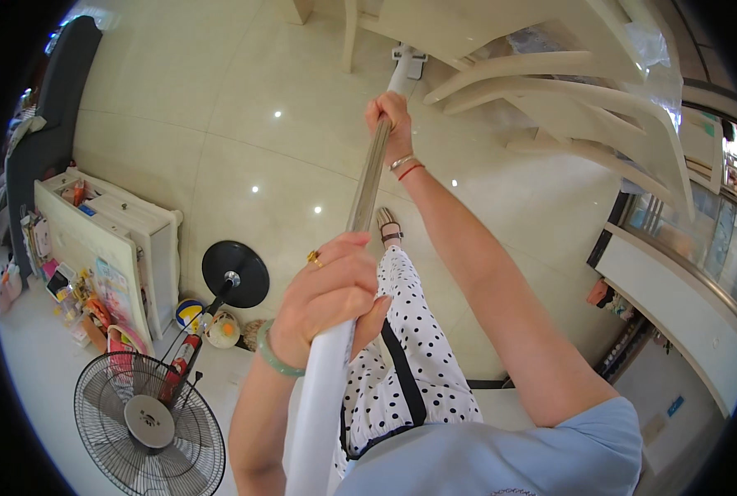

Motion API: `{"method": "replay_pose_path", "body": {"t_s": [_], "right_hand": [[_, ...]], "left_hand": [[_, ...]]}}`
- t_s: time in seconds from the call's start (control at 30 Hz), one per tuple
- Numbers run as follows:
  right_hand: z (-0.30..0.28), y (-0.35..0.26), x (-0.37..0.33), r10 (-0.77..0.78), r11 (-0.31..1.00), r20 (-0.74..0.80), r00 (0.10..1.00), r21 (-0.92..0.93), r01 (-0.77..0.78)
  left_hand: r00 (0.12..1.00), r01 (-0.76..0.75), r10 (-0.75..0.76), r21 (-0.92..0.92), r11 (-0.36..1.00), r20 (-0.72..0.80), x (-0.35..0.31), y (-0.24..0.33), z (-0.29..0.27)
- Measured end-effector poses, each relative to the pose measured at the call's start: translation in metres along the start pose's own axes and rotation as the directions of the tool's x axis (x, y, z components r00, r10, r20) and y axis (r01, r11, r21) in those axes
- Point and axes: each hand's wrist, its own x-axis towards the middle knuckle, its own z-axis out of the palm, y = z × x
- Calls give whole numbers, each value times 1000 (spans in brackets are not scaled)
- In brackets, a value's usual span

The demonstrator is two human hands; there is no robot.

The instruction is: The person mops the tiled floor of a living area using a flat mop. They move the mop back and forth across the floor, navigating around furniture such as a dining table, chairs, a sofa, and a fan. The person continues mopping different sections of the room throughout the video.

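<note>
A long mop (369, 178) with a white and silver pole slants from near my body toward the far side of the floor. Its white joint and grey fitting show at the far end beside the pale furniture; the rest of the head cannot be made out. My left hand (331, 285), with a ring and a green bangle, is wrapped round the near white part of the pole. Farther along, my right hand (390, 117) grips the pole where silver meets white, its arm stretched forward.
Pale chairs (550, 91) with curved legs crowd the far right. A black standing fan (149, 422) and its round base (235, 274) stand at left, near a white cabinet (157, 256) and scattered toys. Shelving (674, 289) runs along the right. My foot (389, 225) rests on glossy tiles.
</note>
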Motion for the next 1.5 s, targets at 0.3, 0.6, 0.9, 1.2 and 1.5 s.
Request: {"method": "replay_pose_path", "body": {"t_s": [0.3, 0.6, 0.9, 1.2, 1.5], "right_hand": [[-11, 27, 5, -27, 1000, 347, 938, 9, 26], [-29, -70, -102, -4, 1000, 587, 809, -13, 14], [-44, -194, -256, 72, 995, 777, 625, -97, 6], [-59, -227, -252, 111, 991, 734, 670, -129, -23], [-128, -222, -273, 389, 899, 122, 913, -267, -347]], "left_hand": [[974, -3, 5, 12, 1000, -225, -26, -29, 34], [927, 184, -173, 1, 983, -334, -137, 70, 27], [732, 388, -395, -136, 911, -554, -277, 186, 17], [894, 229, -219, -23, 973, -390, -254, 199, -14], [936, 238, -156, -242, 941, 315, -127, 170, -29]]}}
